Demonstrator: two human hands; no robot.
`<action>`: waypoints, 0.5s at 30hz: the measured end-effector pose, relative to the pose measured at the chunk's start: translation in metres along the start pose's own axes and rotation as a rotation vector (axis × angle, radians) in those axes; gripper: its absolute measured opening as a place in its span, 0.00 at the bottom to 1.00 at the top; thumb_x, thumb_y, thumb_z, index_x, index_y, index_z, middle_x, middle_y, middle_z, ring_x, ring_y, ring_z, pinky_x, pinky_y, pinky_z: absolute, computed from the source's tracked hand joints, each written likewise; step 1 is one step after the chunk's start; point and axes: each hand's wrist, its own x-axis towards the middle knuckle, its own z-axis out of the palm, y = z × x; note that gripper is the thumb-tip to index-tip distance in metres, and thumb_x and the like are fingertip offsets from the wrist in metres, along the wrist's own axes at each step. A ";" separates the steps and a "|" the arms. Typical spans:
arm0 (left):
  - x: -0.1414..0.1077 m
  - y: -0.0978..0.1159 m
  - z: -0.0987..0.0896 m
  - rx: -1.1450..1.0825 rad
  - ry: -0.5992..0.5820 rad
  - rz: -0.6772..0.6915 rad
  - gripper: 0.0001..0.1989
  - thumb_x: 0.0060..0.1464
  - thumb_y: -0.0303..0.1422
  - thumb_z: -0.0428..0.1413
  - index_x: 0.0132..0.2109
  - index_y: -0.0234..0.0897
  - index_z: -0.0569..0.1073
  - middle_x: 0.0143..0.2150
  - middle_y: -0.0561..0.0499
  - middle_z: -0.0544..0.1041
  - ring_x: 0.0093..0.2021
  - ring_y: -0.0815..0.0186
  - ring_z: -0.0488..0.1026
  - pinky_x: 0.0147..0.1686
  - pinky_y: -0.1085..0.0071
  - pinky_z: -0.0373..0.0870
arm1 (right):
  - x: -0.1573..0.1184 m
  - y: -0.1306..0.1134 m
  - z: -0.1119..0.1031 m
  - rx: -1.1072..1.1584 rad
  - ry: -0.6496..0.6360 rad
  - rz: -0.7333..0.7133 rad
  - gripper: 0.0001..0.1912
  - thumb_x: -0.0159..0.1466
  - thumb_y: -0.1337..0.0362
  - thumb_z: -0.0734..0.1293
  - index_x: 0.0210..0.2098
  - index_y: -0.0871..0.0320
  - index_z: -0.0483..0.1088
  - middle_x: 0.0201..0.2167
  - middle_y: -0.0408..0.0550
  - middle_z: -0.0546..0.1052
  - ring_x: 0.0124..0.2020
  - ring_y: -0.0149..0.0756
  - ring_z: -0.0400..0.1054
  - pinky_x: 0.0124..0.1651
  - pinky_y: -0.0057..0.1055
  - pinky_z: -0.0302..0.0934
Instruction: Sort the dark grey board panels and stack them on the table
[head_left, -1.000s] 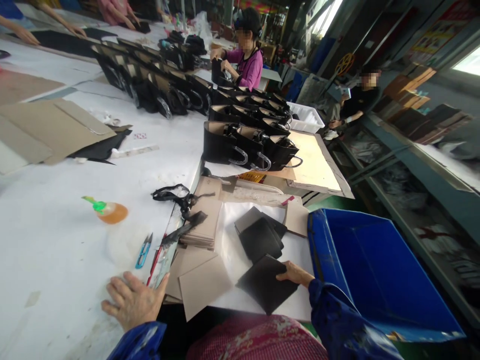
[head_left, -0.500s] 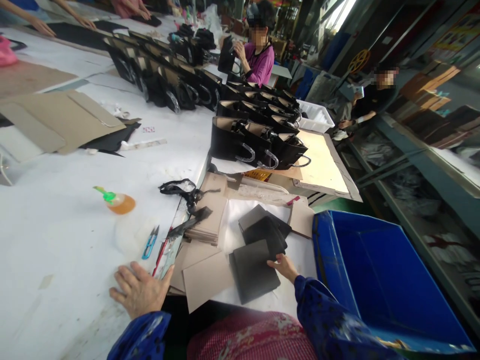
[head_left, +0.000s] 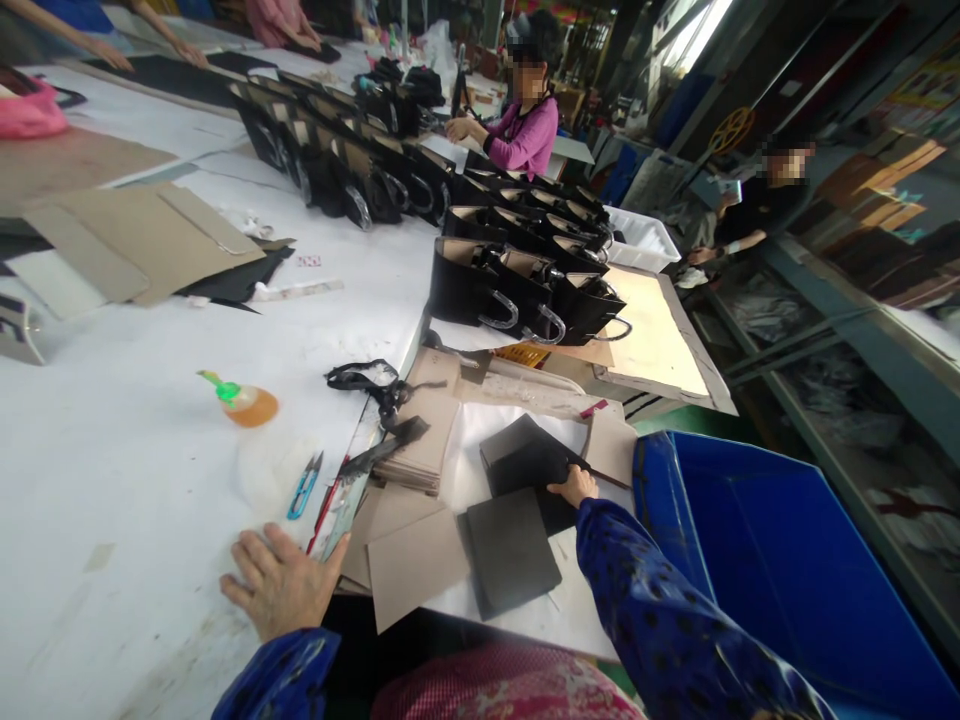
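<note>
Left hand (head_left: 283,585): palm down on the white tabletop (head_left: 157,480), by its right edge; fingers released, spread apart.
Right hand (head_left: 579,487): at the right side of the far black pieces (head_left: 525,455), touching them; fingers bent, can't tell if pinched tight or just resting.
Far black pieces: overlapping, askew, on the white sheet (head_left: 465,465) right of the tabletop edge.
Near black pieces (head_left: 514,555): squarish, lying almost aligned, closer to the person's body; no hand on them.
Loose tan sheets (head_left: 416,560): left of the near black pieces, between them and the left hand.
Tan stack (head_left: 420,445): beyond the loose tan sheets, black strip (head_left: 386,447) lying partly across it.
Snips (head_left: 305,488): blue handles, on the tabletop just beyond the left hand; slim red tool (head_left: 322,515) to their right.
Bottle (head_left: 251,406): orange liquid, green cap, tipped on its side.
Blue bin (head_left: 810,570): right of the right forearm.
Black bags (head_left: 480,285): rows, upright, farther off.
Co-worker (head_left: 529,135): purple top, behind the bags.
</note>
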 end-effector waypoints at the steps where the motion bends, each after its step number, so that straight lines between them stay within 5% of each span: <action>1: 0.000 0.000 -0.001 -0.004 -0.001 -0.002 0.56 0.53 0.62 0.50 0.71 0.18 0.49 0.68 0.14 0.54 0.70 0.28 0.50 0.62 0.31 0.47 | 0.003 0.006 -0.006 0.013 -0.030 -0.029 0.19 0.68 0.56 0.68 0.54 0.59 0.70 0.54 0.53 0.74 0.53 0.44 0.70 0.55 0.49 0.67; 8: 0.002 0.004 -0.005 -0.037 -0.002 -0.003 0.57 0.52 0.63 0.50 0.71 0.19 0.49 0.69 0.14 0.54 0.70 0.27 0.50 0.62 0.30 0.46 | 0.003 0.048 -0.035 0.085 -0.040 -0.134 0.14 0.69 0.57 0.66 0.48 0.60 0.73 0.48 0.50 0.77 0.45 0.38 0.73 0.49 0.41 0.71; 15: 0.000 0.001 -0.001 -0.002 0.006 0.009 0.56 0.52 0.63 0.50 0.71 0.18 0.50 0.68 0.14 0.55 0.70 0.28 0.51 0.62 0.31 0.47 | -0.017 0.018 0.008 -0.022 0.043 -0.236 0.25 0.67 0.56 0.68 0.60 0.57 0.65 0.63 0.54 0.67 0.61 0.49 0.64 0.61 0.53 0.61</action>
